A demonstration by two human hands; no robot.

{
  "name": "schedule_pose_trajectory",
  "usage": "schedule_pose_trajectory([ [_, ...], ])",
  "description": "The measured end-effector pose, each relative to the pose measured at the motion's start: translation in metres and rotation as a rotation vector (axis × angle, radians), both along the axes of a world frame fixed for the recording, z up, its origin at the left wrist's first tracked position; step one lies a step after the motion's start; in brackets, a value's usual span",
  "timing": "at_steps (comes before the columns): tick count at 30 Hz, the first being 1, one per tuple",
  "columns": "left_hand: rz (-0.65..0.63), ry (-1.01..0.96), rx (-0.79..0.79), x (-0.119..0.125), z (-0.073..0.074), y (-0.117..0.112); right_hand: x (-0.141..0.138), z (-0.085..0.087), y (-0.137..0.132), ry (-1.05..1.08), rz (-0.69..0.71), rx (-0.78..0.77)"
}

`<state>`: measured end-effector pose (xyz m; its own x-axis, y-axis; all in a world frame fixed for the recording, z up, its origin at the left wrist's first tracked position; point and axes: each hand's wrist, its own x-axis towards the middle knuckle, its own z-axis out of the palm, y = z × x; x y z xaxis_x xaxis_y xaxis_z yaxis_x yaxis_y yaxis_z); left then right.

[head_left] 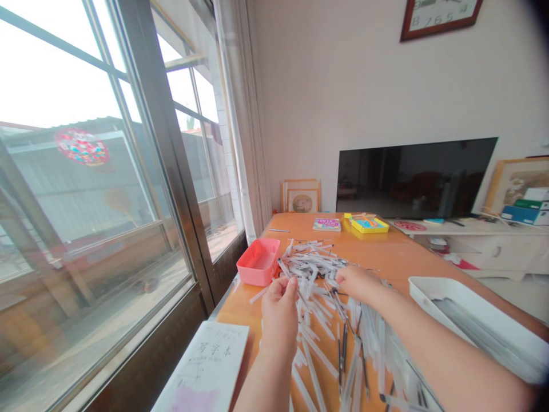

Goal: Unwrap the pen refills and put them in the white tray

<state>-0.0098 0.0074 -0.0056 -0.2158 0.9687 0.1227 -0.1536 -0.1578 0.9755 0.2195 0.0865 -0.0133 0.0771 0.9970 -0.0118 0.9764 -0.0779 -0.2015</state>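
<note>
Table (397, 257): broad surface, bearing the pen-tube heap at its middle, seemingly so both hands can reach it.
Pen-tube heap (313, 266): clear tubes and dark-tipped rods, jumbled, spilling towards 5 o'clock.
White tray (431, 286): at the heap's 4 o'clock, near the right arm; its long shape likely keeps its slender contents lying lengthwise.
Pink box (257, 276): 9 o'clock, probably for easy left-hand reach.
Right hand (354, 280): 3 o'clock, fingers curled into the heap; grip hidden, cannot tell.
Left hand (279, 300): 7 o'clock, thumb and fingertips drawn together; cannot tell whether it grips the pale tube (258, 294) beside it.
</note>
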Motion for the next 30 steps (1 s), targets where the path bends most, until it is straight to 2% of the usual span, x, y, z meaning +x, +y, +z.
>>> schedule_pose_trajectory([
  [9,0.007,-0.048,-0.013,0.000,0.004,-0.002,-0.009,-0.003,0.012,-0.015,0.045,0.000],
  [22,0.019,-0.049,-0.016,0.000,0.004,-0.001,-0.009,0.006,0.018,-0.038,0.085,-0.070],
  [30,0.007,-0.049,-0.024,0.002,0.006,-0.003,-0.008,0.010,0.003,0.034,0.163,-0.066],
])
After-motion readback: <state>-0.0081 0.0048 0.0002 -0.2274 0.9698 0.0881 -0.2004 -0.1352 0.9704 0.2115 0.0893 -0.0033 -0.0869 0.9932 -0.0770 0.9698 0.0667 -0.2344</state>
